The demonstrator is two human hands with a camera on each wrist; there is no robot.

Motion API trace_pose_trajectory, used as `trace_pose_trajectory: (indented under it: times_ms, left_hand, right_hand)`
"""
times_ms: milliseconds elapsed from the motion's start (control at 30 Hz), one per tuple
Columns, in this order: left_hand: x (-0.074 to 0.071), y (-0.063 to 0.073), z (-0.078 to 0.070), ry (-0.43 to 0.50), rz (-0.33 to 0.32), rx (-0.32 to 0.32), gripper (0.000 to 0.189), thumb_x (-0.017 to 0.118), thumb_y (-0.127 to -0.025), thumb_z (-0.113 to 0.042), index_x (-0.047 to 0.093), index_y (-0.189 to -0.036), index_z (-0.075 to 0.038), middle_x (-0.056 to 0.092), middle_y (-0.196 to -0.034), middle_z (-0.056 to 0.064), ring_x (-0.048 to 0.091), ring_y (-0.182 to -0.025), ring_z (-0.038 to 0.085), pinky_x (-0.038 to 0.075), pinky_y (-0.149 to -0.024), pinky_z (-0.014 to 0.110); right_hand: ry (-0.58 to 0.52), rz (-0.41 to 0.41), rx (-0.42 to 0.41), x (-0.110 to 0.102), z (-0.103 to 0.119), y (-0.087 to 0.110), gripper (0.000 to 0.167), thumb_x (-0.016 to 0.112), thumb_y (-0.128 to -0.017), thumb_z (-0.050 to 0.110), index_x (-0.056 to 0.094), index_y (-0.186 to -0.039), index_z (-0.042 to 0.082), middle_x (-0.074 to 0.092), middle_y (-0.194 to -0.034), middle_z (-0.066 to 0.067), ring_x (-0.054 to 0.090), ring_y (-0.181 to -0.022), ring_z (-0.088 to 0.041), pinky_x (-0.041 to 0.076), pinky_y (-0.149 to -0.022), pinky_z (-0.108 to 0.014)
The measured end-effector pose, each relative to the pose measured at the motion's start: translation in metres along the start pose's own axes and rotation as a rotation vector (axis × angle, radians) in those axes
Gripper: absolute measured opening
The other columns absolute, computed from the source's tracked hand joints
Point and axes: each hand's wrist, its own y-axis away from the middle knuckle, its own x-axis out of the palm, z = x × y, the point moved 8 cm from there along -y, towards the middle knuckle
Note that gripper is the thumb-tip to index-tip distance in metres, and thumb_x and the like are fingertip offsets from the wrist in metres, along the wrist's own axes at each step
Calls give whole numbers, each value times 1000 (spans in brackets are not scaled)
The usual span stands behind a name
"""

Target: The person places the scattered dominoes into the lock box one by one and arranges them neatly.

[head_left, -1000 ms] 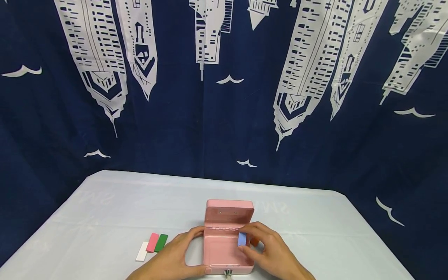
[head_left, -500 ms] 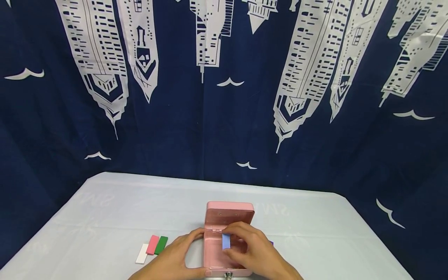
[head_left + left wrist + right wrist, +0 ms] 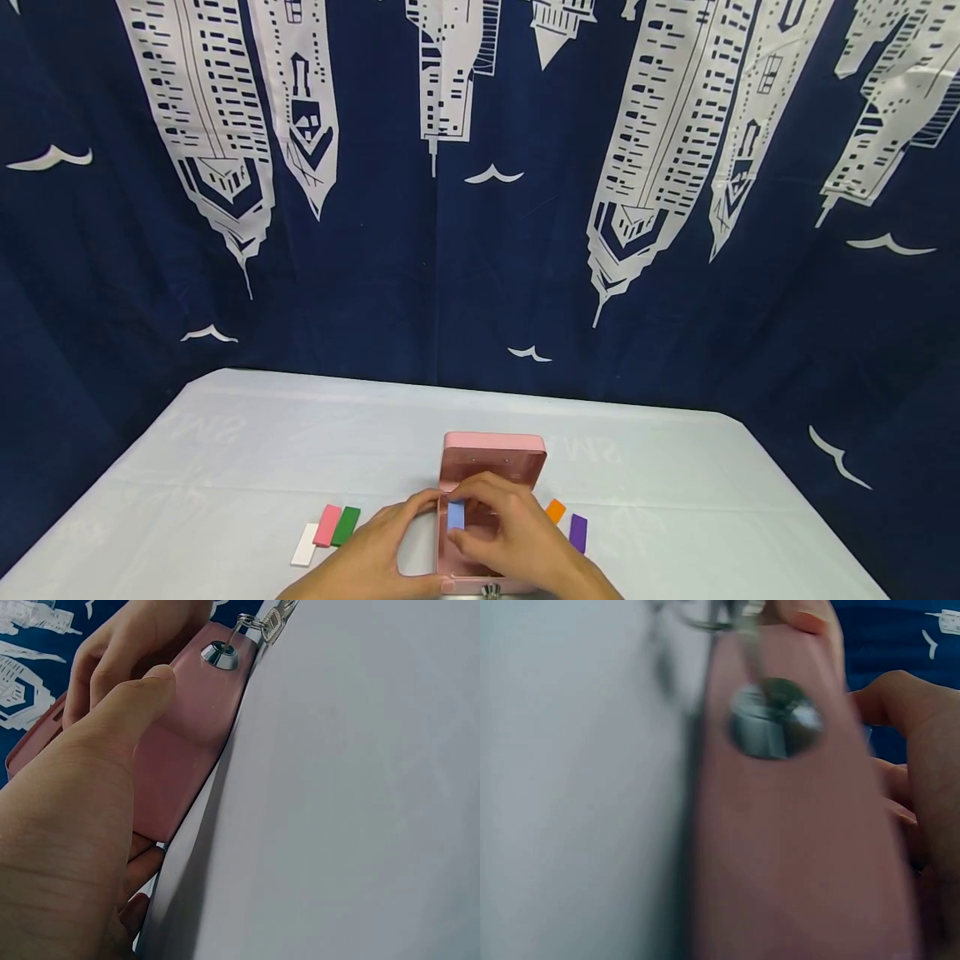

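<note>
A pink metal cash box [image 3: 495, 443] stands with its lid raised at the front middle of the table. My left hand [image 3: 378, 546] grips its left side, thumb at the front corner and fingers reaching to the back. Between thumb and fingertips, my right hand [image 3: 517, 533] pinches a light blue flat block [image 3: 456, 515] upright over the left part of the box's interior. In the left wrist view, a round silver lock [image 3: 220, 656] on the front holds a key [image 3: 274, 625] on a ring. The right wrist view is blurred and shows the lock [image 3: 776, 718] close up.
Left of the box, white [image 3: 303, 546], pink [image 3: 327, 526] and green [image 3: 346, 527] flat blocks lie on the white table [image 3: 262, 450]. Orange [image 3: 555, 511] and purple [image 3: 578, 533] blocks lie to its right. A navy curtain [image 3: 390, 275] hangs behind.
My right hand has carried the light blue block leftward, from the box's right wall to its left side. Orange and purple blocks have come into sight. The left hand keeps its grip.
</note>
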Motion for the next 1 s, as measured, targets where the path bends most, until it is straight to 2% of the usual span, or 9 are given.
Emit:
trace_pose_trajectory:
  times_ms: [167,300,467,600,700,833,1000]
  left_hand:
    - [1,0,0,7,4,2,88,54,-68,-75,23,-140,-36,42,-136,-15,45,-121,19,45,-90,44]
    - [0,1,1,8,4,-3,86,54,-68,-74,23,-139,-38,42,-135,-14,45,-121,19,46,-89,44]
    - [-4,3,0,6,1,-25,86,54,-67,-75,23,-138,-40,42,-135,-12,45,-121,19,46,-87,44]
    - [-5,2,-1,9,12,-44,87,54,-66,-77,21,-139,-42,41,-137,-12,44,-122,19,46,-88,46]
    - [-5,0,-1,5,7,-37,88,54,-65,-77,21,-139,-42,41,-137,-12,44,-122,18,45,-88,46]
    - [-3,-1,-1,7,18,-43,89,53,-65,-77,20,-139,-42,41,-138,-10,43,-123,20,45,-89,48]
    - [0,1,-1,12,37,-60,89,53,-65,-78,20,-140,-41,40,-139,-10,42,-124,20,44,-91,48]
  right_hand:
    - [-25,73,87,13,-5,6,32,68,-79,30,56,-109,28,56,-100,16,54,-81,1,48,-71,-13]
    - [-40,93,96,16,-3,7,29,68,-79,36,55,-103,28,56,-94,16,54,-78,2,47,-69,-12]
    - [20,96,58,17,2,3,27,68,-77,45,60,-94,27,61,-87,18,56,-75,5,46,-69,-10]
    - [78,143,125,19,-3,1,29,67,-73,53,67,-90,29,64,-85,23,56,-77,8,45,-71,-11]
    - [81,185,179,20,-7,1,28,67,-72,53,70,-88,31,65,-86,25,56,-81,9,46,-72,-12]
    - [95,203,187,22,-8,3,24,69,-73,48,72,-90,32,66,-90,24,58,-88,7,48,-77,-14]
    - [131,219,196,24,-9,6,26,68,-75,47,71,-96,33,64,-102,21,57,-100,2,47,-87,-22]
